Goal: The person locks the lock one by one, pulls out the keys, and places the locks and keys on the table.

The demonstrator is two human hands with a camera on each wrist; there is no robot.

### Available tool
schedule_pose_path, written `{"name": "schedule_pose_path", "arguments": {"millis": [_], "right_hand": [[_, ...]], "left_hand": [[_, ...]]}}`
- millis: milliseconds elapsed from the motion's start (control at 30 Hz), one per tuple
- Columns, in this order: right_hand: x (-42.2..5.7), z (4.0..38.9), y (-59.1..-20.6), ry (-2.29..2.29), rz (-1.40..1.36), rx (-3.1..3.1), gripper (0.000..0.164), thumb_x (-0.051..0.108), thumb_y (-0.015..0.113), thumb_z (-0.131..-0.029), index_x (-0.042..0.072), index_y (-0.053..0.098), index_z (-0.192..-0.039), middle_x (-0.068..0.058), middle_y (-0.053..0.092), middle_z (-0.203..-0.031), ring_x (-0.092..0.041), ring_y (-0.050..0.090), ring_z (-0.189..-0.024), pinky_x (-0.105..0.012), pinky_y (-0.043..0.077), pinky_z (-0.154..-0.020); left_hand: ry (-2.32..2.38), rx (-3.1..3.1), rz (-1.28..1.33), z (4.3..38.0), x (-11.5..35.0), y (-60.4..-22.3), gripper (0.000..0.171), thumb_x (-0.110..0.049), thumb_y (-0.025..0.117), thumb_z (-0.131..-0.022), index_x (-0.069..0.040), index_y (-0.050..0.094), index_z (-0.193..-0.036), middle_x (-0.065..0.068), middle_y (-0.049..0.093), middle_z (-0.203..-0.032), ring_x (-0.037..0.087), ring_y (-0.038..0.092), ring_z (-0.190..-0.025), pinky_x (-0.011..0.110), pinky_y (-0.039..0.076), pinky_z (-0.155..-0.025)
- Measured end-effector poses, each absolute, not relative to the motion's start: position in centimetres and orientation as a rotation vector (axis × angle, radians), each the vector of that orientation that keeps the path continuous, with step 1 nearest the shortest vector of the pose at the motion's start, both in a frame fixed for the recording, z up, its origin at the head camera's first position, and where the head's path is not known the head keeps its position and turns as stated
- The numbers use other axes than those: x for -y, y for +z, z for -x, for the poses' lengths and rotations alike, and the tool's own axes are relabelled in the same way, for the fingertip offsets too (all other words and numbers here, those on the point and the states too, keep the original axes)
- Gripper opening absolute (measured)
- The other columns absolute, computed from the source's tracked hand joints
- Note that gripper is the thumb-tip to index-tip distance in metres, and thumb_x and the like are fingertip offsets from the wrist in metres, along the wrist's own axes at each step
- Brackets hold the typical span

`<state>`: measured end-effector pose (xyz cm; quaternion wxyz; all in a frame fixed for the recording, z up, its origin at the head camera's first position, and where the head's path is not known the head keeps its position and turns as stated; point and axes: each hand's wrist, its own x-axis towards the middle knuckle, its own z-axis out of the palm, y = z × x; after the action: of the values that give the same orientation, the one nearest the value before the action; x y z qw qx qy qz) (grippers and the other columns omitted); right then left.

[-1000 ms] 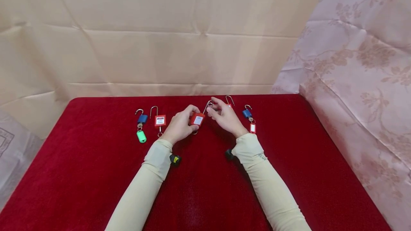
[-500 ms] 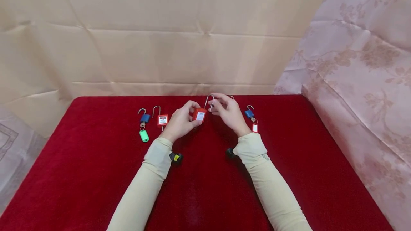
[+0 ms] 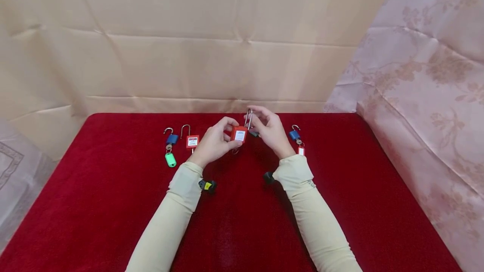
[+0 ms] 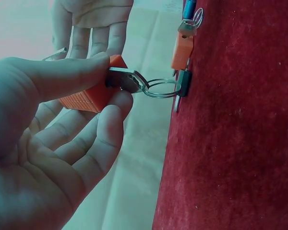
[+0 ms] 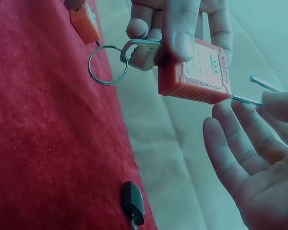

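Observation:
My left hand (image 3: 213,139) grips the body of a red padlock (image 3: 239,134), its thumb on the face with the white label. A key (image 5: 145,53) sits in the bottom of the padlock, and a wire ring (image 5: 90,67) hangs from it. At the top, the right hand (image 3: 270,131) pinches the silver shackle (image 3: 248,115) between thumb and fingers. One shackle leg enters the body; the other leg's end shows free in the right wrist view. Both hands hold the padlock above the table.
On the red cloth-covered table (image 3: 227,221) lie another red padlock (image 3: 192,142), a blue padlock (image 3: 172,139) with a green tag (image 3: 171,160), and a blue padlock (image 3: 294,135) with a red tag (image 3: 301,150). A black lock (image 5: 133,203) lies behind the hands. A beige curtain (image 3: 189,66) hangs behind.
The held padlock has come from tilted to more upright and shifted slightly right. Its shackle has turned, so the two legs appear closer together. The right hand has risen a little.

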<state>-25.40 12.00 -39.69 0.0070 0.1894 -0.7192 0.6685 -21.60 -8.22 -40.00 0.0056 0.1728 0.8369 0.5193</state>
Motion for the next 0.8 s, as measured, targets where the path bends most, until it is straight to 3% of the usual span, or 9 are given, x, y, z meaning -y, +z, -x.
{"name": "schedule_pose_path", "arguments": {"millis": [200,567,800], "right_hand": [[-12.05,25.43,-39.8,2.045,-0.579,2.277,0.034,0.003,0.056,-0.103,0.002,0.06,-0.137,-0.025,0.066,-0.113,-0.018,0.067,-0.089,-0.061,0.053,-0.086],[-11.41,25.3,-39.71,2.069,-0.561,2.209,0.026,0.008,0.06,-0.102,-0.001,0.065,-0.126,-0.026,0.068,-0.11,-0.023,0.068,-0.089,-0.058,0.055,-0.084],[-11.21,25.33,-39.76,2.049,-0.556,2.201,0.026,0.012,0.067,-0.099,-0.004,0.066,-0.12,-0.023,0.065,-0.094,-0.025,0.064,-0.079,-0.04,0.061,-0.073]], "left_hand": [[1.63,-2.612,-0.545,21.4,8.3,-39.86,0.048,-0.005,0.082,-0.085,-0.008,0.057,-0.125,0.011,0.064,-0.109,0.023,0.067,-0.08,0.034,0.057,-0.074],[1.614,-2.56,-0.475,21.31,8.26,-39.7,0.053,-0.007,0.083,-0.085,-0.002,0.057,-0.13,0.013,0.069,-0.105,0.022,0.068,-0.085,0.033,0.058,-0.077],[1.576,-2.572,-0.478,21.44,8.44,-39.84,0.041,-0.013,0.08,-0.089,-0.001,0.063,-0.124,0.012,0.07,-0.103,0.022,0.069,-0.087,0.034,0.058,-0.08]]}}
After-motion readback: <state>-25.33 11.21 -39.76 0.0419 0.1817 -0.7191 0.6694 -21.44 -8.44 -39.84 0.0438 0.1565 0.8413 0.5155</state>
